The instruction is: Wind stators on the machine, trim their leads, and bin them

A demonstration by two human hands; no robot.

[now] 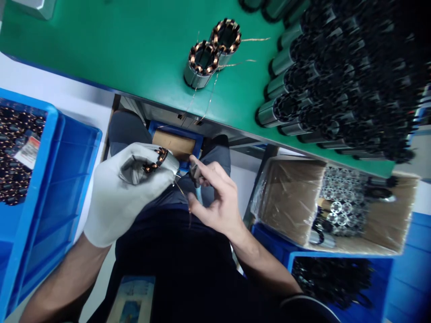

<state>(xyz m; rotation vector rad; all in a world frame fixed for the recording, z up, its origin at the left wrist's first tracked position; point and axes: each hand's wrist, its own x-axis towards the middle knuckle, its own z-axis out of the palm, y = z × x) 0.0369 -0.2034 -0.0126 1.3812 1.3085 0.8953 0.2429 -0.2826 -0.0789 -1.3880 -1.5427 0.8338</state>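
My left hand, in a white glove, is closed around a wound motor stator. The stator lies tilted, with its copper coils and black insulator at the palm end. From its other end a thin copper wire runs toward my right hand, which is bare. Those fingers are closed on a small pair of pliers with a dark head and a blue handle, close to the stator's end. The fingers partly hide the pliers, so I cannot tell whether the jaws touch the wire.
Two wound stators with loose wire ends stand on the green bench. Rows of unwound stators crowd its right side. A blue crate of wound parts is at left; a cardboard box of metal cores sits at right above another blue crate.
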